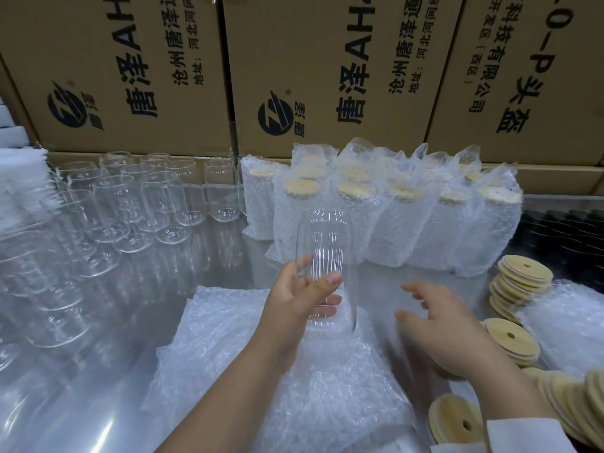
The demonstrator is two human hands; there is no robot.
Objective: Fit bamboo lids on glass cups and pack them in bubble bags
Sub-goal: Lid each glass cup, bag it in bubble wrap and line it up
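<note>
My left hand (302, 297) grips a clear glass cup (323, 253) upright above a stack of flat bubble bags (228, 348) near the table's front. The cup carries no lid. My right hand (447, 325) hovers to the right of the cup, fingers spread and blurred, holding nothing, just left of the bamboo lids (511, 340). More bamboo lids lie in piles at the right (523, 276) and lower right (457, 423).
Several bare glass cups (137, 204) crowd the left of the steel table. Packed cups in bubble bags with lids (392, 217) stand in rows at the back centre. Large cardboard boxes (327, 76) wall off the rear. More bubble bags (572, 318) lie at the right.
</note>
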